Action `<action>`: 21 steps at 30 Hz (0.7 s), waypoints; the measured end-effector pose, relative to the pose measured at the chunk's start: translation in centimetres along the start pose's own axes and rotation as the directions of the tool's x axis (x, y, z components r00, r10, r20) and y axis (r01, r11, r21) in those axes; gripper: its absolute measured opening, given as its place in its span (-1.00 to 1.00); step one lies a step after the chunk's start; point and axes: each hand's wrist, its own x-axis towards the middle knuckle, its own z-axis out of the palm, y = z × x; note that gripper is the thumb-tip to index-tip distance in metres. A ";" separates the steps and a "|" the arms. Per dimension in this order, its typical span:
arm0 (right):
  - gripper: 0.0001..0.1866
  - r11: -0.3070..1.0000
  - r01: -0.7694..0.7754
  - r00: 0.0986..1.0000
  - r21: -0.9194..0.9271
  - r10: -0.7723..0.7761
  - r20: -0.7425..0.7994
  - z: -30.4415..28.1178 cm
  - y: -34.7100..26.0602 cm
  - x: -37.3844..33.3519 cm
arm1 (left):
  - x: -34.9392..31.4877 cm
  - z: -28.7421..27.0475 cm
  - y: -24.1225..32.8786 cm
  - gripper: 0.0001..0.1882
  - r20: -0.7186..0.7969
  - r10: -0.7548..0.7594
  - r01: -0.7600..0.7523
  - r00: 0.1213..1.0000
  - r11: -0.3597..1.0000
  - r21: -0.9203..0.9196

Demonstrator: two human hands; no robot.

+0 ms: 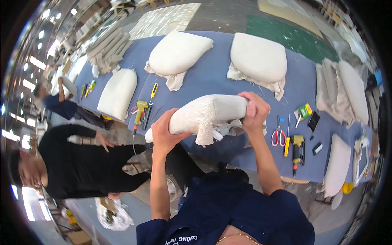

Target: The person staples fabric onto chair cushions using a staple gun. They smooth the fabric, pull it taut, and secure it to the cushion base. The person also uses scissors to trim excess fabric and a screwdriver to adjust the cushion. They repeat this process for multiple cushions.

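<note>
Between my two hands I hold up a cream fabric-covered seat cushion (208, 110), tilted above the near side of the table. Its cover is ribbed, and a loose flap hangs down at the middle of the near edge. My left hand (165, 128) is wrapped round the left end, thumb on the near face. At the right end, my right hand (255, 112) grips the cushion with curled fingers. White cloth shows bunched beneath it, partly hidden by the cushion.
The blue-covered table (196, 85) bears more cushions (179, 53) and a fabric pile (335, 90). Right of my hands lie red-handled scissors (278, 136), a yellow staple gun (298, 143) and a phone (313, 121). Another staple gun (140, 111) lies left. A person in black (77, 163) stands at left.
</note>
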 end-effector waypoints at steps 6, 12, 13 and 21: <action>-0.54 0.963 -0.193 0.973 0.190 0.212 -0.090 -2.9 0.4 -0.5 | 0.6 0.2 5.1 -0.26 0.043 0.001 -0.004 0.999 0.997 0.077; -0.68 0.982 -0.061 0.958 0.180 0.108 -0.264 -4.9 -3.4 -0.5 | 1.9 2.6 5.8 -0.28 0.013 0.087 -0.088 0.996 0.986 0.138; -0.72 0.969 -0.073 0.979 0.235 0.115 -0.169 -5.4 -3.9 -0.5 | 2.1 2.8 6.1 -0.29 0.023 0.081 -0.083 0.996 0.987 0.140; -0.65 0.898 -0.416 0.909 0.140 0.407 0.089 -5.5 -7.3 3.4 | 4.0 1.1 8.6 -0.19 0.311 0.054 -0.106 0.949 0.983 0.153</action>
